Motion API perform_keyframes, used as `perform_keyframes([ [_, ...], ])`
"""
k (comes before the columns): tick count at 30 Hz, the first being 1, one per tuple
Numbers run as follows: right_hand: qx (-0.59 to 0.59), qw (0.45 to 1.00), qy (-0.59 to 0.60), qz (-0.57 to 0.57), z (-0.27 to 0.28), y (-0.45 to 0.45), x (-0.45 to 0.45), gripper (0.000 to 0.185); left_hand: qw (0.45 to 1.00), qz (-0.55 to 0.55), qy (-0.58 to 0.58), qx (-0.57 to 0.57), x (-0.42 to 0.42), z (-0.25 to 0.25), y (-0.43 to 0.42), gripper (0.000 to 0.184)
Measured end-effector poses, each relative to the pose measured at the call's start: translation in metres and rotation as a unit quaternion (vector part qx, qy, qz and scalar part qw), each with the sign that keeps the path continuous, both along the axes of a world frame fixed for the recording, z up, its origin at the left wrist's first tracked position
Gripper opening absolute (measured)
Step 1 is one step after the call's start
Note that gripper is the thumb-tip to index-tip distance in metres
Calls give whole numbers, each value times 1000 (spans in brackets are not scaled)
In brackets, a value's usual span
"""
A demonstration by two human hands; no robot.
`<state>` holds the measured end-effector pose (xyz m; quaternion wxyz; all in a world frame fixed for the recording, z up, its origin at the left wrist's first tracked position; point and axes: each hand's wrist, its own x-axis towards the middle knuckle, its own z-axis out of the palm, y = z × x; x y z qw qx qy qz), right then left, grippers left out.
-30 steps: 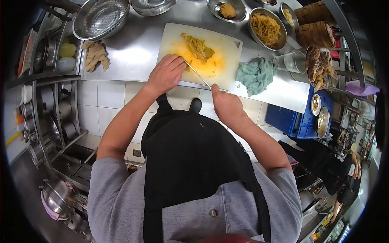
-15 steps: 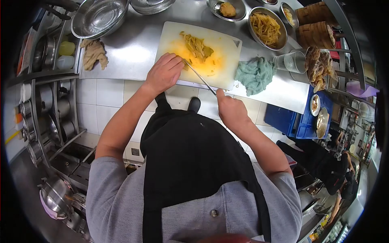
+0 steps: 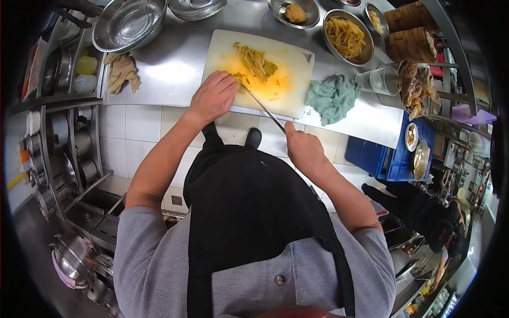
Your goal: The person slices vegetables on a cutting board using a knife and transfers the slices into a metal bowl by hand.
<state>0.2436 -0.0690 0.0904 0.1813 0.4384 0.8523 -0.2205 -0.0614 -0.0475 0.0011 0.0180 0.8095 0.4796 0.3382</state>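
Note:
On the white cutting board (image 3: 297, 79), stained yellow, lies a pile of yellow-green vegetable (image 3: 255, 62) that looks like pickled greens. My left hand (image 3: 214, 97) presses down at the board's near left edge, its fingers curled together over a piece of the vegetable that they mostly hide. In my right hand (image 3: 306, 146) is the handle of a knife (image 3: 264, 107). Its blade slants up and left across the near edge of the board, with the tip end close beside my left fingertips.
A green cloth (image 3: 333, 99) and a clear plastic container (image 3: 377, 80) sit right of the board. Behind are a bowl of yellow strips (image 3: 347, 38) and a bowl with one lump (image 3: 295, 13). A beige cloth (image 3: 122, 73) and a strainer (image 3: 129, 25) lie left. Another person (image 3: 424, 217) stands far right.
Both hands stay almost where they were, with the knife still at my left fingertips. The whole view has shifted very slightly.

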Motion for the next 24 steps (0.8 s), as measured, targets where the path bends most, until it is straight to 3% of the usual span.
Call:
perform_keyframes([
  [3, 7, 1000, 25, -13, 8, 5, -12, 26, 1000, 0, -2, 6, 1, -2, -2, 18],
  [5, 6, 999, 36, -10, 5, 14, -25, 26, 1000, -2, 6, -10, -1, -3, -1, 28],
  [10, 21, 996, 82, 1, -26, 38, -67, 33, 1000, -1, 6, -5, 0, -3, -1, 28],
  [19, -29, 999, -20, 7, 2, -1, 1, 38, 1000, 2, 5, -4, -1, -5, -2, 26],
  [24, 13, 1000, 17, -6, 3, 7, -20, 33, 1000, -2, 4, -6, -1, -5, 0, 26],
])
